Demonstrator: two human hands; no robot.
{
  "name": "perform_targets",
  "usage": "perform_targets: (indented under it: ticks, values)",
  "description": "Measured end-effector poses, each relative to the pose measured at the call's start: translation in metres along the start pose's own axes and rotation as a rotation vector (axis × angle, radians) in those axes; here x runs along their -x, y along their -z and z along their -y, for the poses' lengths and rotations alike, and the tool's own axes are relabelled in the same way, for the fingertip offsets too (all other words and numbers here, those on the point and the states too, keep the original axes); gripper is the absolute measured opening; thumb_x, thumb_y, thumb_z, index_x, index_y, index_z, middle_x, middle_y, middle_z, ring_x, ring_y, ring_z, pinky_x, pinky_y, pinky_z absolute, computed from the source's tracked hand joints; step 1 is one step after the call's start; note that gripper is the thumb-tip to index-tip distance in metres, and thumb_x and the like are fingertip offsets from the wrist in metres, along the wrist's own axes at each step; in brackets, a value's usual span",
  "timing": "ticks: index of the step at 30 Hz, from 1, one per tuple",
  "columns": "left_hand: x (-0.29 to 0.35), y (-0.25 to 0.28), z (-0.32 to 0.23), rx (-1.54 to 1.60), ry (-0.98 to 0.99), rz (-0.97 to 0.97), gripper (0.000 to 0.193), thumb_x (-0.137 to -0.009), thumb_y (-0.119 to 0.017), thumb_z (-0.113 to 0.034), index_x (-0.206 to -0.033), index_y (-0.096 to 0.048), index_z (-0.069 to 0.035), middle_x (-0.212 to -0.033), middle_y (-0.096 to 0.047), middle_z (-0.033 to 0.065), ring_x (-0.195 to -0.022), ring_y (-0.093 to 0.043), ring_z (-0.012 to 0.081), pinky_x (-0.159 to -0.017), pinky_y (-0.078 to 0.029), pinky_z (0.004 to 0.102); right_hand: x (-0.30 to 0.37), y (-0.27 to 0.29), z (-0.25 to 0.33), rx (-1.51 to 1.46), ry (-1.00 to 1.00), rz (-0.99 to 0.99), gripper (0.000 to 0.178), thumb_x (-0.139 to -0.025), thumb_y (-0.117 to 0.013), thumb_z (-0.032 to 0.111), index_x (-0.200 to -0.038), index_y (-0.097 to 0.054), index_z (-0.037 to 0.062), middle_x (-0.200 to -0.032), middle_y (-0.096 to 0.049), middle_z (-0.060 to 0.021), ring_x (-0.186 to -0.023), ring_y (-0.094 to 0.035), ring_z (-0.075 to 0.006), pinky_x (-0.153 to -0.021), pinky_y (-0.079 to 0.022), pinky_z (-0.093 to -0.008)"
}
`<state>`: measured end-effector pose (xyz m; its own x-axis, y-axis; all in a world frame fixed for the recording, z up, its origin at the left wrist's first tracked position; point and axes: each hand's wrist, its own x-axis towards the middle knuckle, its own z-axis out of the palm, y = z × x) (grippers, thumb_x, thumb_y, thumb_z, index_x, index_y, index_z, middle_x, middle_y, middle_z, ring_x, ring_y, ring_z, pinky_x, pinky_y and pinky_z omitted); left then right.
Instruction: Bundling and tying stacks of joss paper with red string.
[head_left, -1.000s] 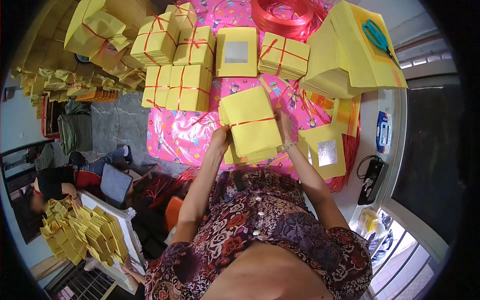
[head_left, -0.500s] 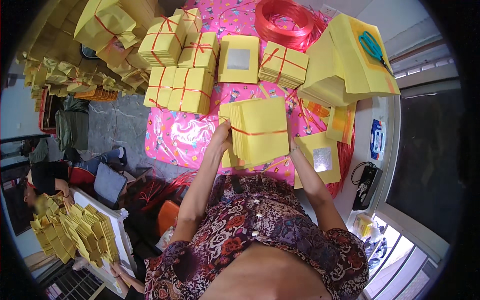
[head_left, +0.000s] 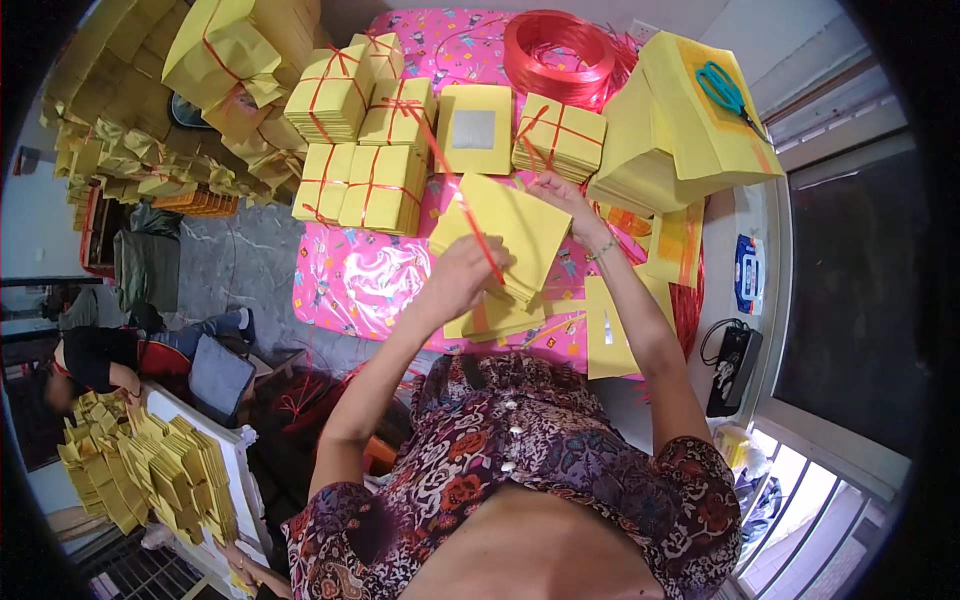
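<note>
A stack of yellow paper sheets (head_left: 515,220) sits turned at an angle in front of me. A strip of red plastic ribbon (head_left: 462,205) slants across its left side. My left hand (head_left: 468,278) is closed over the near left part of the stack, fingers curled in at the ribbon. My right hand (head_left: 565,203) is at the stack's far right corner, fingertips pinched where another piece of red ribbon (head_left: 533,152) runs up. Under the stack's near edge lie more yellow sheets (head_left: 495,318). The fingers partly hide what each hand grips.
Tied yellow bundles (head_left: 382,185) stand at the far left of the pink tablecloth (head_left: 365,285). A red ribbon coil (head_left: 560,60) lies at the back. Teal-handled scissors (head_left: 725,90) rest on a tall paper stack (head_left: 650,130) at right. Another person (head_left: 95,362) works at lower left.
The stack has turned and its ribbon, earlier lying flat across it, now slants upward. My left hand has moved onto the stack; my right hand has risen to its far corner.
</note>
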<state>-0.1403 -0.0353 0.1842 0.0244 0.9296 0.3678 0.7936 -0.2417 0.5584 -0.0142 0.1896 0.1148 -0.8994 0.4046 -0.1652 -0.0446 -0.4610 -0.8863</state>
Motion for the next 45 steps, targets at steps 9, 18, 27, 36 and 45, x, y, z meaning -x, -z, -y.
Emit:
perform_targets:
  ticks: [9, 18, 27, 36, 45]
  values:
    - [0.029, -0.033, -0.029, -0.015, 0.102, -0.123, 0.025, -0.075, -0.058, -0.002, -0.1, -0.059, -0.003, -0.098, -0.061, 0.0123, -0.098, -0.059, 0.0327, -0.084, -0.048, 0.0409, 0.005, -0.01, 0.001, 0.107, -0.087, 0.139, 0.01, -0.094, -0.059, 0.012, -0.102, -0.057, 0.0062, -0.096, -0.068, -0.0031, -0.088, -0.065, -0.0087, -0.074, -0.052, -0.0235]
    - [-0.008, -0.033, -0.032, 0.383, 0.709, -0.382, 0.023, -0.099, -0.041, -0.018, -0.103, -0.06, -0.004, -0.075, -0.062, 0.0121, -0.07, -0.063, 0.0228, -0.063, -0.048, 0.0342, 0.0, -0.039, 0.05, 0.577, 0.167, 0.032, 0.012, -0.09, -0.058, 0.006, -0.097, -0.065, -0.0002, -0.09, -0.066, -0.0033, -0.086, -0.061, -0.0084, -0.079, -0.049, -0.0242]
    - [-0.021, -0.044, -0.027, 0.117, 0.516, -0.43, 0.018, -0.095, -0.047, -0.013, -0.111, -0.054, -0.009, -0.076, -0.063, 0.0145, -0.067, -0.063, 0.033, -0.058, -0.048, 0.0395, 0.053, -0.109, 0.058, 1.197, 0.588, -0.124, 0.013, -0.083, -0.061, 0.016, -0.092, -0.068, 0.0092, -0.087, -0.064, -0.0089, -0.081, -0.064, -0.0269, -0.07, -0.051, -0.0361]
    - [-0.027, -0.049, -0.024, 0.299, 0.518, -0.443, 0.014, -0.094, -0.049, -0.01, -0.105, -0.057, -0.007, -0.076, -0.062, 0.0147, -0.07, -0.064, 0.0299, -0.062, -0.049, 0.0361, 0.071, -0.112, 0.03, 0.78, 0.481, -0.386, 0.022, -0.085, -0.06, 0.007, -0.106, -0.058, 0.0032, -0.1, -0.061, -0.0138, -0.087, -0.064, -0.0301, -0.071, -0.052, -0.0367]
    - [-0.029, -0.056, -0.011, 0.25, 0.485, -0.533, 0.018, -0.097, -0.044, -0.008, -0.1, -0.061, -0.004, -0.09, -0.063, 0.0112, -0.084, -0.062, 0.0247, -0.077, -0.048, 0.0326, 0.068, -0.092, -0.012, 1.425, 0.533, -0.392, 0.026, -0.085, -0.056, 0.007, -0.111, -0.057, -0.0005, -0.105, -0.058, -0.0178, -0.102, -0.055, -0.0353, -0.09, -0.044, -0.0448]
